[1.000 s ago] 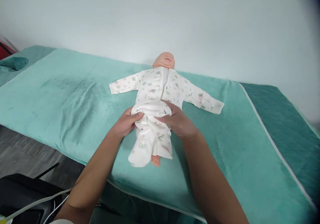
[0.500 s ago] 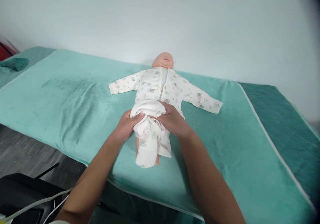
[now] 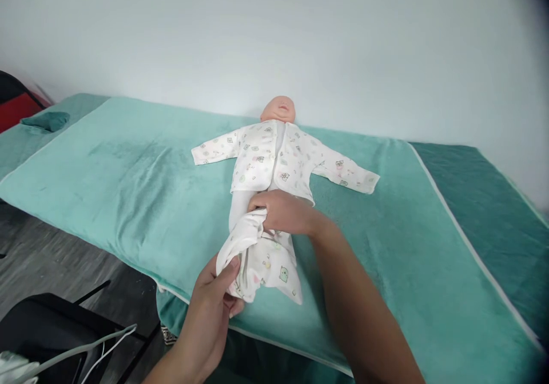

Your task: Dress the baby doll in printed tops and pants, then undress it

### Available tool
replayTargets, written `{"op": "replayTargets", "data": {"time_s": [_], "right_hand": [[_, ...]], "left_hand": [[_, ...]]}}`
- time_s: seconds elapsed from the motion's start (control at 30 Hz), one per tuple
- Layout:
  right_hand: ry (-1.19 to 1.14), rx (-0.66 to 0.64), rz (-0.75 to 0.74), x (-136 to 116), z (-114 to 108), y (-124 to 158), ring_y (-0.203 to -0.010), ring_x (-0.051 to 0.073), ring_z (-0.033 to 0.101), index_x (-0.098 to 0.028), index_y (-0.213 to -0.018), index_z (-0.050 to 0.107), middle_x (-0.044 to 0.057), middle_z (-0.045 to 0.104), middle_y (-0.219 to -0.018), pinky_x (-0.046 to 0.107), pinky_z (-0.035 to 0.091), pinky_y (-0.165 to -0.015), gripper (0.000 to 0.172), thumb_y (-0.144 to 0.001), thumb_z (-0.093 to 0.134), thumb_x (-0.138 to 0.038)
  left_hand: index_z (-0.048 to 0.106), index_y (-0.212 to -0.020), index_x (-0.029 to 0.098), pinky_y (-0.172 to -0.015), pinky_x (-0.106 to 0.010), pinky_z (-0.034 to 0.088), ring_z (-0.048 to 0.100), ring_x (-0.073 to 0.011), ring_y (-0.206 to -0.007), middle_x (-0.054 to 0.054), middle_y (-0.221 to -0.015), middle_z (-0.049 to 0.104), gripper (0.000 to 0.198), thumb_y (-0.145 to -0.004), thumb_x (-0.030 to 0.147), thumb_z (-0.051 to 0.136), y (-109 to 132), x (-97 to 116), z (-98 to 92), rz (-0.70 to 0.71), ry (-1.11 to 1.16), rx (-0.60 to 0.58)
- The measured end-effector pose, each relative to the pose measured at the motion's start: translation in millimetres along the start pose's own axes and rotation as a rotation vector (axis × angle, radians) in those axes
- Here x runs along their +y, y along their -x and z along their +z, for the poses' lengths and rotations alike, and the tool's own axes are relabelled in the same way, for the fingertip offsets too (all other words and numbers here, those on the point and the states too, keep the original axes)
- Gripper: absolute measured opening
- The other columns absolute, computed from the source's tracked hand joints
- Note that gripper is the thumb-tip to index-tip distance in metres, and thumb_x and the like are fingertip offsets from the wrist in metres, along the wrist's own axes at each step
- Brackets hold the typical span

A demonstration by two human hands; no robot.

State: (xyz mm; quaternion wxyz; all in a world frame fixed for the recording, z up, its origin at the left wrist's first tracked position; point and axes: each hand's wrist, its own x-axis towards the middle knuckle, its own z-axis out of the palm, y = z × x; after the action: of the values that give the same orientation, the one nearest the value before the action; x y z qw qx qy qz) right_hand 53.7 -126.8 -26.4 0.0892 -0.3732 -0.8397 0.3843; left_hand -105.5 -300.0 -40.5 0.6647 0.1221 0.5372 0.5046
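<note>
A baby doll (image 3: pixel 278 109) lies on its back, arms spread, in a white patterned jacket (image 3: pixel 256 159) over a plain white undergarment. White patterned pants (image 3: pixel 274 261) cover its lower legs, bunched at the left. My left hand (image 3: pixel 213 298) pinches the gathered cloth of the pants near the doll's feet, thumb on top. My right hand (image 3: pixel 285 211) is at the doll's thighs, fingers curled at the upper edge of the pants; its fingertips are partly hidden. The doll's feet are covered by cloth.
A teal cover (image 3: pixel 128 167) spreads over the bed, whose back side meets a pale wall. At the lower left stand a black chair (image 3: pixel 47 330) and a looped cable (image 3: pixel 86 347). Something red (image 3: pixel 19 111) shows at the far left.
My left hand has moved down toward the feet, drawing cloth with it. My right hand has shifted slightly lower. The jacket hem and white undergarment now show above the pants.
</note>
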Motion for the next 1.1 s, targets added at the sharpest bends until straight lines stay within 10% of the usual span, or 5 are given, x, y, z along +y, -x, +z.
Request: {"op": "replayTargets", "data": {"time_s": [0.3, 0.6, 0.9, 1.1], "right_hand": [[0.217, 0.000, 0.013, 0.9, 13.4, -2.4, -0.071, 0.014, 0.053, -0.018, -0.071, 0.071, 0.001, 0.070, -0.076, 0.028, 0.028, -0.064, 0.006, -0.071, 0.066, -0.014], [0.237, 0.006, 0.025, -1.8, 15.0, -0.1, -0.062, 0.012, 0.037, -0.018, -0.059, 0.054, -0.001, 0.049, -0.060, 0.031, 0.024, -0.061, 0.022, -0.077, 0.063, -0.025], [0.368, 0.018, -0.019, 0.9, 24.5, 1.0, -0.063, 0.011, 0.039, -0.016, -0.064, 0.049, 0.001, 0.056, -0.066, 0.032, 0.018, -0.061, 0.032, -0.089, 0.062, -0.030], [0.269, 0.045, -0.013, 0.0, 17.5, 2.9, -0.064, 0.010, 0.040, -0.016, -0.068, 0.049, -0.002, 0.057, -0.067, 0.030, 0.021, -0.062, 0.014, -0.076, 0.061, -0.016]], "left_hand": [[0.075, -0.100, 0.016, -0.037, -0.019, 0.032, 0.040, -0.0073, -0.047, 0.001, -0.062, 0.054, 0.052, -0.067, 0.055, 0.089, 2.5, -34.1, -10.5, -0.020, 0.092, 0.110], [0.069, -0.087, 0.016, -0.039, -0.022, 0.043, 0.046, -0.0113, -0.056, 0.002, -0.068, 0.051, 0.038, -0.077, 0.050, 0.080, -31.0, -17.2, -42.4, 0.132, -0.185, 0.059], [0.062, -0.098, 0.021, -0.061, -0.029, 0.051, 0.058, -0.0151, -0.059, 0.002, -0.075, 0.059, 0.024, -0.096, 0.042, 0.050, -41.1, 10.6, -35.4, 0.253, -0.707, -0.049], [0.057, -0.090, 0.021, -0.069, -0.028, 0.046, 0.058, -0.0175, -0.079, 0.000, -0.082, 0.060, 0.027, -0.097, 0.046, 0.047, -66.3, 5.6, -29.7, 0.547, -0.754, 0.138]]}}
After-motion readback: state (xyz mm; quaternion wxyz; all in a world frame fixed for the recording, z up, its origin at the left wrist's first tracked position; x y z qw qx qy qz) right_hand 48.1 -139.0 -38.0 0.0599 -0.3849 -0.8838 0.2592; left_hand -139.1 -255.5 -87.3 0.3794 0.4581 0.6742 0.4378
